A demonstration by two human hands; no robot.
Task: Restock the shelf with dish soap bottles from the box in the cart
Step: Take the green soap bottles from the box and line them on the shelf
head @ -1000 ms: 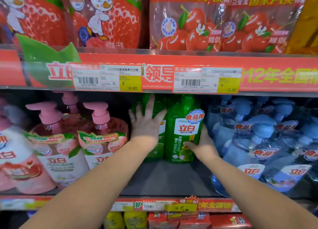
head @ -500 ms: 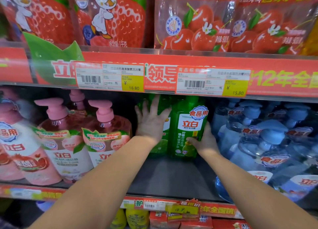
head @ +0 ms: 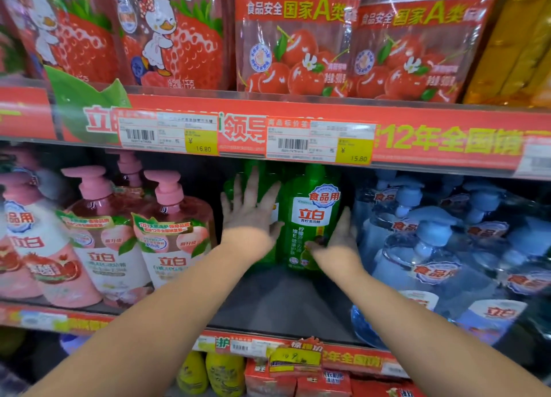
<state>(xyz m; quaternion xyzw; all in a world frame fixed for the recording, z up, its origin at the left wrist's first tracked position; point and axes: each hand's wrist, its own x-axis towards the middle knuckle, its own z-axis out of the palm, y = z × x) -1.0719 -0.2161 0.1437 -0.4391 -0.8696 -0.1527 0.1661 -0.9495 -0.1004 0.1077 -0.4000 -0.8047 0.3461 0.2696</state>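
Your hands are touching two green bottles on the shelf.
Left hand is pressing the left bottle, fingers spread; right hand is touching the right bottle, fingers straight.

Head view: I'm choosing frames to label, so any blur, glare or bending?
Head view: the left hand and right hand are smeared by motion; the label on the green bottle is readable; the price rail bows slightly from the wide lens; the cherry pouches show glare streaks.

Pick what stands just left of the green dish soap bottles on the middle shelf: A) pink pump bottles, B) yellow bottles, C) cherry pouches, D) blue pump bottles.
A: pink pump bottles sit left of the green bottles; blue pump bottles are on their right.
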